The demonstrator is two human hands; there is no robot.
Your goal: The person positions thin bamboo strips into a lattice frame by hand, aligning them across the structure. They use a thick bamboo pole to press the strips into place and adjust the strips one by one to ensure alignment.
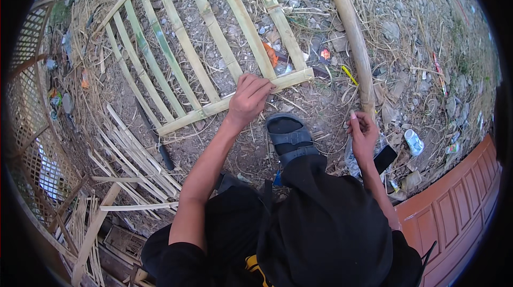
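Bamboo frame [214, 46] under left hand [248, 97], pole [355, 41] beside.

Frame [208, 46] lay ahead on the ground, pole [355, 41] right of it, slats [133, 161] left of the sandal [288, 137].

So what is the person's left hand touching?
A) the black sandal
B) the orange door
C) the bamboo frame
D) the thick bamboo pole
C: the left hand rests on the bottom crosspiece of the bamboo frame lying on the ground, while the black sandal and the thick bamboo pole lie apart from it.
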